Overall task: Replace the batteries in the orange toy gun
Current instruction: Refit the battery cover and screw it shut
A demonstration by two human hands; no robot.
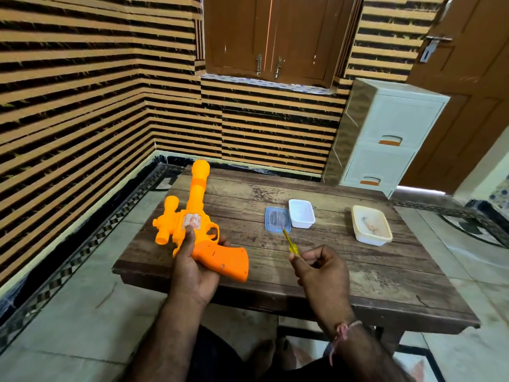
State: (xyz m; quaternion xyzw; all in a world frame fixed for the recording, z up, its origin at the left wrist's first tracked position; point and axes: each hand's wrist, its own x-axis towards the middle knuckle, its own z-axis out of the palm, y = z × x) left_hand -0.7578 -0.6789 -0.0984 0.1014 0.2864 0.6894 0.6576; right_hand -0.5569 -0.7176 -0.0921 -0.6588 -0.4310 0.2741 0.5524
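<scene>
Early yet: your left hand grips the orange plastic toy gun, grip screw still in, your right hand pinching the yellow-handled screwdriver.

The toy gun is bright orange, and its handle is a darker orange. A faded red and white sticker sits on its side. The screwdriver is see-through yellow. The table is brown wood with dark streaks. One small box is white, its flat lid is pale blue, and another box is cream. The wall has tan and black stripes. The drawers are white with orange handles.
</scene>
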